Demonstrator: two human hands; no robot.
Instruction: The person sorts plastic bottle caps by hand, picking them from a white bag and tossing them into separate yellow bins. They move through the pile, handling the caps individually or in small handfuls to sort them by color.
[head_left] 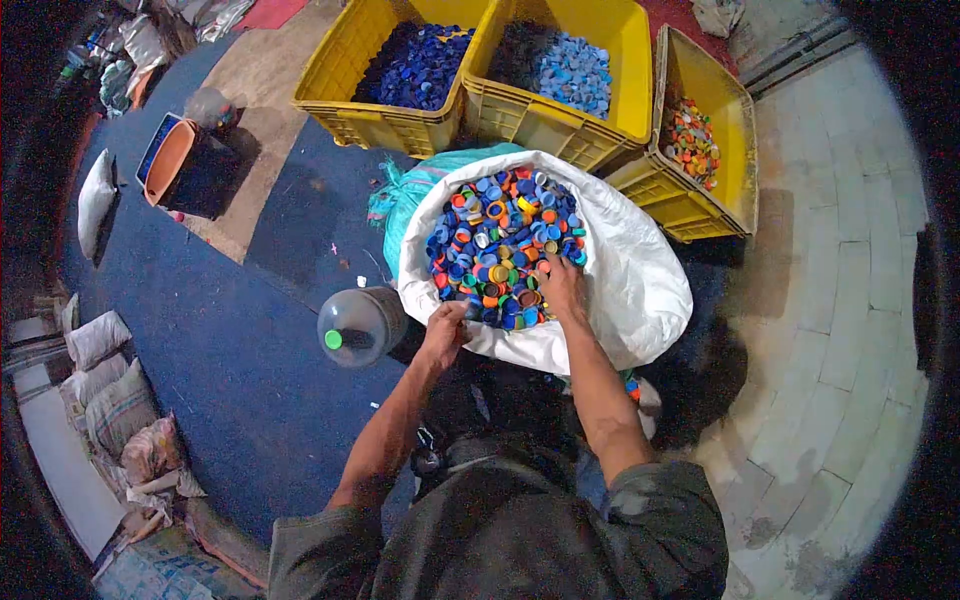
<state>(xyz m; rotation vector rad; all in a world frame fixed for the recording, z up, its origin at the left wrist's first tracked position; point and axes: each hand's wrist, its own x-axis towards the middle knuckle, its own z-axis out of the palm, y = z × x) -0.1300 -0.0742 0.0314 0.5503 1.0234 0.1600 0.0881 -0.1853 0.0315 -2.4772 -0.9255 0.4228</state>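
A white sack [640, 270] stands open in front of me, full of mixed bottle caps [500, 235] in blue, orange, red, yellow and green. My left hand [445, 328] is closed at the sack's near left rim, its fingers curled by the edge of the caps; what they hold is too small to make out. Reaching over the near right side, my right hand [562, 285] has its fingertips down among the caps, which partly hide them. A teal sack [405, 210] lies against the far left side of the white one.
Beyond the sack are yellow crates [390, 125] holding dark blue, light blue and orange-green caps. A clear jug [360, 326] with a green cap is left of the sack. Farther left are an orange tub [170, 162] and a white bag [97, 205]; stacked sacks [120, 405] lie lower left.
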